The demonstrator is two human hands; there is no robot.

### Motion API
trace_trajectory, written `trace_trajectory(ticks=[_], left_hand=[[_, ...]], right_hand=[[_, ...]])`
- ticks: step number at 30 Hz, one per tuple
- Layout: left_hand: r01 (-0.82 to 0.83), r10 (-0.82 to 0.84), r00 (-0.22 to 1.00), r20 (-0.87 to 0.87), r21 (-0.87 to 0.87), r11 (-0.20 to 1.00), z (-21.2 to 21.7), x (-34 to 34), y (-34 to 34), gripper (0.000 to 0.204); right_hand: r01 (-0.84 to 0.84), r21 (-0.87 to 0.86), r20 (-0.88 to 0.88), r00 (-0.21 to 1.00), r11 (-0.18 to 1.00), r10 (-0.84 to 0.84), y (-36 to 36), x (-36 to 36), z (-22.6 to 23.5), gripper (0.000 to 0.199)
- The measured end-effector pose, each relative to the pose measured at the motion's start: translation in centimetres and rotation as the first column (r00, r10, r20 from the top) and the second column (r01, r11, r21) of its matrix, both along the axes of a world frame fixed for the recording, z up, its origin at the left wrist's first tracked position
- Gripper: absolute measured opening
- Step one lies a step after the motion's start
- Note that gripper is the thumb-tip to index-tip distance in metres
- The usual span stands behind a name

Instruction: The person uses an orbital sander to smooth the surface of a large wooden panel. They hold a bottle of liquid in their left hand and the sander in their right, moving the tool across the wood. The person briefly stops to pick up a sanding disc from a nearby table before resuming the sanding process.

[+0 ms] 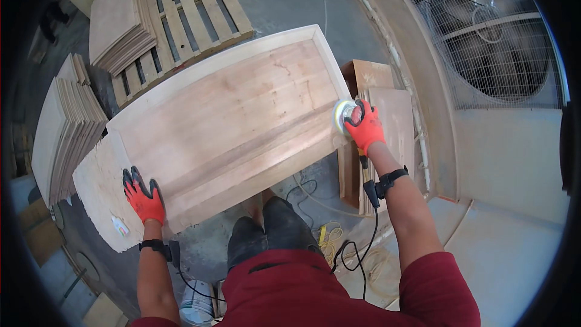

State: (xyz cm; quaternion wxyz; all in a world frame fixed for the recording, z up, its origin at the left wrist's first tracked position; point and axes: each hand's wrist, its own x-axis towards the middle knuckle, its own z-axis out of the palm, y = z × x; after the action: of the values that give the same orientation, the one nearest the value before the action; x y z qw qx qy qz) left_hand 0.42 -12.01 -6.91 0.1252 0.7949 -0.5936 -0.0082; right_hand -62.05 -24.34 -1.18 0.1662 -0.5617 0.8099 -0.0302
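Observation:
A large shallow wooden box (242,100) with raised edges lies across in front of me, on top of a pale, rough-edged board (100,191). My right hand (365,126), in a red and black glove, grips a round power sander (345,115). The sander's disc stands against the box's right end, near its front corner. My left hand (144,197), gloved alike, rests with fingers spread on the box's left end. Beside it, a small white bottle or tube (120,226) lies on the board.
Stacked panels stand at the left (60,133) and on a wooden pallet (193,9) behind. More boards (390,127) and a brown box (349,175) are at the right, under a big caged fan (484,30). A black cable (363,260), yellow rope (328,239) and white bucket (196,303) sit near my legs.

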Motion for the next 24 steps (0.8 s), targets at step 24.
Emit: trace_trajectory(ticks=[24], left_hand=[[-0.003, 0.001, 0.997, 0.082, 0.017, 1.000, -2.2, 1.6, 0.9, 0.065]], right_hand=[[0.187, -0.087, -0.052, 0.980, 0.978, -0.192, 1.8, 1.1, -0.2, 0.077]])
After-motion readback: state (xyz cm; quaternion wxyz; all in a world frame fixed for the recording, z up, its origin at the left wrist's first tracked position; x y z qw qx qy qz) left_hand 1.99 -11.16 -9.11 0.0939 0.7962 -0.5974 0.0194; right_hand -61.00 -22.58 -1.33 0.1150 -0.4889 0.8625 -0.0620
